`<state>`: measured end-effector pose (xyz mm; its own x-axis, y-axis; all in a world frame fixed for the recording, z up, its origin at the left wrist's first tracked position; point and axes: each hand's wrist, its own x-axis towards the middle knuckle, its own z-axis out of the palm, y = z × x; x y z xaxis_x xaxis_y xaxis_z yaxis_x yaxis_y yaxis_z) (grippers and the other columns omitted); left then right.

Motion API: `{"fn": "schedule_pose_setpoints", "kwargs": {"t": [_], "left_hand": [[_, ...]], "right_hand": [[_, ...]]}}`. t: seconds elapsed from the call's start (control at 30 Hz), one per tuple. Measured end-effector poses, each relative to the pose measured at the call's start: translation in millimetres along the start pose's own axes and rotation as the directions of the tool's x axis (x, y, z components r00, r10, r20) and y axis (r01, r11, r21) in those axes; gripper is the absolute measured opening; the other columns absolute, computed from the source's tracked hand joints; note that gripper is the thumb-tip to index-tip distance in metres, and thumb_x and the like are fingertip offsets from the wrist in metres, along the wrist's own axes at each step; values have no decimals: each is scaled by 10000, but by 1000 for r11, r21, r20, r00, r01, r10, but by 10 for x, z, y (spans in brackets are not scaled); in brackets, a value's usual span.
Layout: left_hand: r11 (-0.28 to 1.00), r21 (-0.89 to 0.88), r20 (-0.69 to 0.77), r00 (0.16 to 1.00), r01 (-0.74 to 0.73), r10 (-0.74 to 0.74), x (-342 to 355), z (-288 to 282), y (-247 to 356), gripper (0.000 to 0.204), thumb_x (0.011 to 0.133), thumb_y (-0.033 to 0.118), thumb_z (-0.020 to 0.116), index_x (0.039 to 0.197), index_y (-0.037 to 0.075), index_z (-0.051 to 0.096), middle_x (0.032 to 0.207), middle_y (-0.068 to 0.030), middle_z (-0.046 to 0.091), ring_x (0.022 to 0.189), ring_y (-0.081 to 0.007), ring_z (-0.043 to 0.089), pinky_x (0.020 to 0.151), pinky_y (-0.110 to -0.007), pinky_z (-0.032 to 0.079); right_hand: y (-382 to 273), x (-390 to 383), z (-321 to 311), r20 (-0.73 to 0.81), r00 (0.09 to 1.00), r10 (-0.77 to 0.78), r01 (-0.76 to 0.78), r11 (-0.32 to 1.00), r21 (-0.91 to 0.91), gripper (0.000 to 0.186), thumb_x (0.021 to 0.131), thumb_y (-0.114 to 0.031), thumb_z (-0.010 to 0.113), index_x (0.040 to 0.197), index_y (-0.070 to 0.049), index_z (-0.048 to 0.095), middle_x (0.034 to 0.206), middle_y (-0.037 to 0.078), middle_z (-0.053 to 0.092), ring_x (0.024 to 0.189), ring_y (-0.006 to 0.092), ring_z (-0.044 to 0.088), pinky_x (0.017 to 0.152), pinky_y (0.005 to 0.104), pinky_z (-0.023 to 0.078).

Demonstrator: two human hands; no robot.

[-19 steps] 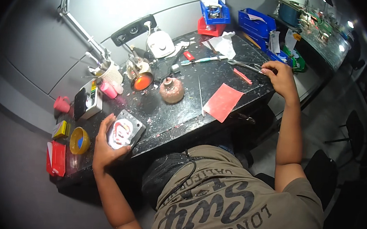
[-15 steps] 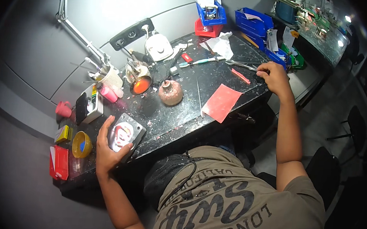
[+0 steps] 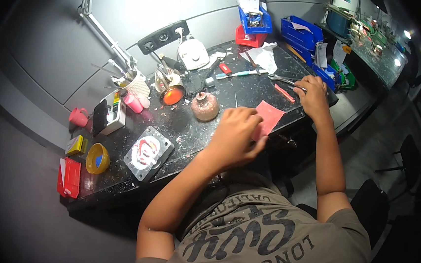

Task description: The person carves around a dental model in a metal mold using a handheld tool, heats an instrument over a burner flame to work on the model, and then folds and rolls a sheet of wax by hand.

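My left hand (image 3: 237, 136) is over the near left part of a pink wax sheet (image 3: 270, 117), thumb apart from the bent fingers. It hides that part of the sheet and most of a thin metal tool (image 3: 236, 100) beside it. My right hand (image 3: 314, 97), at the right edge of the bench, has its fingers closed on the end of a silvery metal hand tool (image 3: 286, 81) whose exact kind I cannot make out. Close to it lies a narrow pink wax strip (image 3: 284, 93). A grey metal flask half (image 3: 141, 174) holds white plaster with a reddish arch (image 3: 144, 152).
A round pinkish burner bottle (image 3: 205, 109) stands mid-bench. Behind it are an orange-glowing lamp (image 3: 173, 95) and a white device (image 3: 194, 54). A yellow bowl (image 3: 98, 159) and red box (image 3: 70, 179) are at left. Blue bins (image 3: 301, 35) stand at back right.
My left hand has left the flask half and moved right to the pink sheet. My right hand stays at the metal tool. The view has shifted slightly.
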<state>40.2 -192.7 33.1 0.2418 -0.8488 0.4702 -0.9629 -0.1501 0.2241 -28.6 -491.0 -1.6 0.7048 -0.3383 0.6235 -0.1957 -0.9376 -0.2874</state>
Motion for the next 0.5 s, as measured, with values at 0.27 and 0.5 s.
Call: {"fn": "schedule_pose_setpoints", "kwargs": {"t": [0.27,0.5], "left_hand": [[966,-23,59,965,-256,257,246,834,-27,380,731,45,680,1110,22,666,1137,-167,652,1144,-350,613,1019,-436,467],[943,-55,-87,943,-328,322,168,561,-169,283,704,31,692,984,39,655,1026,-122,656,1063,-312,634,996,-414,450]], "right_hand": [[-197,-134,-193,357,832,-424,304,887,346,369,766,97,629,1059,-85,761,1115,84,709,1113,330,611,992,454,446],[-369,-361,-558,373,765,-525,422,846,326,230,771,-60,800,986,-79,722,1164,61,676,1151,300,581,1027,458,399]]}}
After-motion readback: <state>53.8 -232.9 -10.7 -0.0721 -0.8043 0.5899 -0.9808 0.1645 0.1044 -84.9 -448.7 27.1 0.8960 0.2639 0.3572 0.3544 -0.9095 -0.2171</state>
